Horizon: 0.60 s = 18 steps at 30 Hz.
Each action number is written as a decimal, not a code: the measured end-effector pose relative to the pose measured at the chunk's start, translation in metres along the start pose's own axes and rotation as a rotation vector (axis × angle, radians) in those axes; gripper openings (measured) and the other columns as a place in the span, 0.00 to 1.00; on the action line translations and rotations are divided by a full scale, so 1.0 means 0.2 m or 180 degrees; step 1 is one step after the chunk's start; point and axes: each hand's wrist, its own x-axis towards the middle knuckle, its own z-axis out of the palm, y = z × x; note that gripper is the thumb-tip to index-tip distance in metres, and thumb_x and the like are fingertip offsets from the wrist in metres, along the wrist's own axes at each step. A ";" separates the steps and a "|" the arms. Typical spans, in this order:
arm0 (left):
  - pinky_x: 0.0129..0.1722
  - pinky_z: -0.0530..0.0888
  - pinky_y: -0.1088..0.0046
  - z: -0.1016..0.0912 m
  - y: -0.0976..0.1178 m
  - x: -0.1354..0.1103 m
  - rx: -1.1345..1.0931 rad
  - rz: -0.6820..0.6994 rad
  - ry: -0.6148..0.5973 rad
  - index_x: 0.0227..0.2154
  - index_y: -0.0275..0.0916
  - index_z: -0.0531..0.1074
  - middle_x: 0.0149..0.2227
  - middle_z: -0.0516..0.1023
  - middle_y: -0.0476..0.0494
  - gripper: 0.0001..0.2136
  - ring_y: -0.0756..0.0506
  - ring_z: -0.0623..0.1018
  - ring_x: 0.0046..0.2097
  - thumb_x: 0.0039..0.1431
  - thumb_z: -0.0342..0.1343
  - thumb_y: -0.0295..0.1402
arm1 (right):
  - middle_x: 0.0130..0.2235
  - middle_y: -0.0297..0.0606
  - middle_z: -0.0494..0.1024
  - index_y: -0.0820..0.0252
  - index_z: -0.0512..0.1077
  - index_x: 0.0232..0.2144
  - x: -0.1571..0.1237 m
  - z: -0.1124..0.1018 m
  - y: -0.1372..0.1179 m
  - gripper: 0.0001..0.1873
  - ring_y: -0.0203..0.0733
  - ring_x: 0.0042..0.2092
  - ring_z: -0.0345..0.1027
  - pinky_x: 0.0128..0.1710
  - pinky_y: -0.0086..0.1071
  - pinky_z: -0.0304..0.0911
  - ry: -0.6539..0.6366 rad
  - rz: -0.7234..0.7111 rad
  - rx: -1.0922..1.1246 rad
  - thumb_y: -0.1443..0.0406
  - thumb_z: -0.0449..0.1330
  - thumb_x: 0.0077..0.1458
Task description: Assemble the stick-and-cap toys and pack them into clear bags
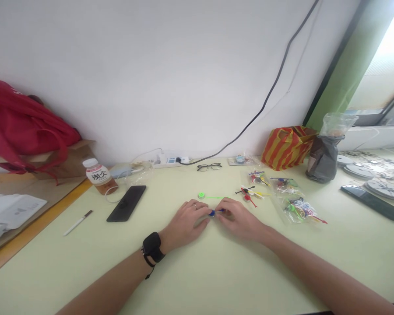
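Observation:
My left hand (191, 218) is closed, its thumb and fingers pinching a small round blue plastic piece (212, 213) low over the table. From the other side my right hand (237, 218) pinches a thin dark blue pointer (220, 210) at that piece; whether the two are joined I cannot tell. Just beyond my fingers lies a small green round piece (201, 195) with a green pointer (214, 197) reaching to the right. Past my right hand is a loose group of black, red and yellow arrow pointers (248, 195).
Clear bags of coloured pointers (297, 210) lie to the right. Glasses (209, 167) and a power strip (170, 160) sit along the wall. A phone (127, 204), a drink bottle (99, 176) and a pen (78, 223) are left; another phone (374, 202) and stacked discs (385, 189) are far right.

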 end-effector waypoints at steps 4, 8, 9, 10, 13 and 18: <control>0.58 0.73 0.59 0.01 -0.06 -0.01 -0.0356 -0.0317 0.0551 0.52 0.49 0.73 0.52 0.80 0.48 0.14 0.41 0.76 0.56 0.65 0.59 0.30 | 0.45 0.41 0.76 0.58 0.73 0.53 0.00 0.01 0.03 0.17 0.42 0.39 0.73 0.41 0.37 0.70 0.0149 0.0371 0.0171 0.64 0.61 0.62; 0.59 0.72 0.58 0.02 -0.16 -0.01 -0.0406 -0.0937 0.1051 0.53 0.48 0.73 0.53 0.79 0.47 0.13 0.41 0.75 0.56 0.68 0.54 0.29 | 0.46 0.39 0.76 0.56 0.60 0.67 0.00 0.01 0.05 0.34 0.40 0.38 0.73 0.39 0.36 0.70 0.0204 0.0768 0.0471 0.59 0.62 0.63; 0.58 0.73 0.58 0.03 -0.18 -0.01 -0.0441 -0.1059 0.1062 0.54 0.48 0.72 0.54 0.78 0.47 0.14 0.41 0.75 0.56 0.69 0.53 0.30 | 0.45 0.38 0.75 0.56 0.62 0.66 0.00 0.01 0.05 0.32 0.39 0.37 0.72 0.38 0.36 0.69 0.0200 0.0815 0.0539 0.58 0.62 0.63; 0.57 0.73 0.58 0.04 -0.20 -0.01 -0.0480 -0.1144 0.1041 0.56 0.48 0.72 0.55 0.78 0.46 0.15 0.41 0.75 0.56 0.70 0.52 0.31 | 0.44 0.37 0.75 0.56 0.68 0.60 0.00 0.00 0.05 0.25 0.39 0.36 0.71 0.36 0.35 0.67 0.0206 0.0843 0.0582 0.57 0.62 0.63; 0.61 0.71 0.56 0.06 -0.23 -0.02 -0.0563 -0.1117 0.0861 0.61 0.48 0.69 0.60 0.75 0.45 0.17 0.41 0.73 0.60 0.73 0.49 0.32 | 0.33 0.33 0.69 0.59 0.68 0.24 0.02 -0.03 0.03 0.22 0.36 0.29 0.62 0.31 0.33 0.60 0.0321 0.0900 0.0726 0.52 0.59 0.65; 0.69 0.63 0.54 0.05 -0.22 -0.03 -0.0496 -0.0788 0.0523 0.67 0.50 0.63 0.68 0.68 0.47 0.21 0.42 0.66 0.67 0.75 0.45 0.32 | 0.27 0.31 0.61 0.57 0.56 0.18 0.04 -0.05 0.01 0.29 0.36 0.27 0.54 0.28 0.33 0.55 0.0544 0.0541 0.0791 0.51 0.55 0.68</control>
